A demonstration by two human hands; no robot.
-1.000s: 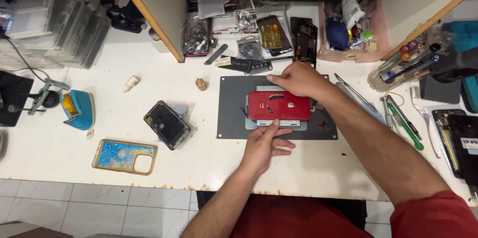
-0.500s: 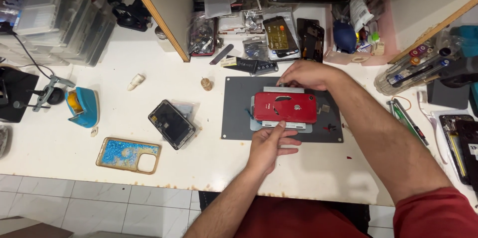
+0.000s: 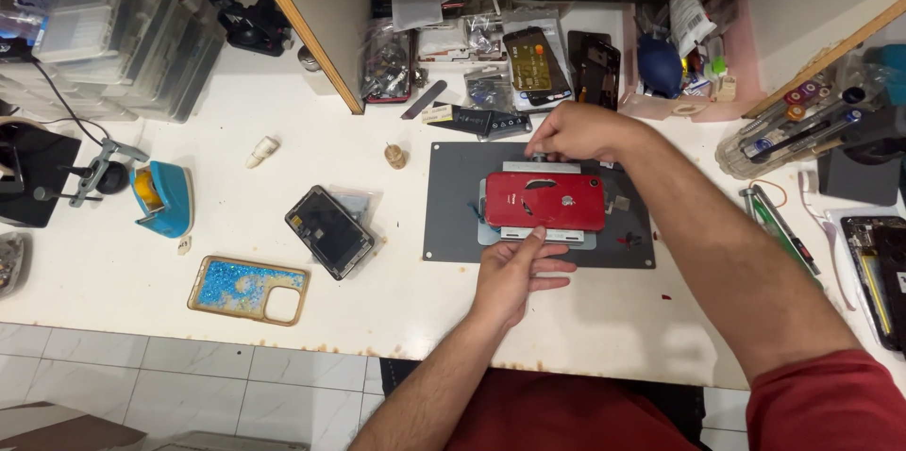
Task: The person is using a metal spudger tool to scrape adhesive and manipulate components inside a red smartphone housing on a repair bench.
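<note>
Counts, placed relative to the one grey mat (image 3: 444,225): one red phone (image 3: 545,201) on it, clamped in one metal holder (image 3: 541,235). Two hands, one left hand (image 3: 514,274) at the mat's near edge, one right hand (image 3: 576,130) at its far edge. Left of the mat: one black screen part (image 3: 328,230), one glitter phone case (image 3: 248,289), one blue tape dispenser (image 3: 162,196). Beyond the mat: one pink tray (image 3: 746,64).

white worktop (image 3: 142,281), wooden shelf divider (image 3: 307,31), tiled floor (image 3: 170,385)
</note>
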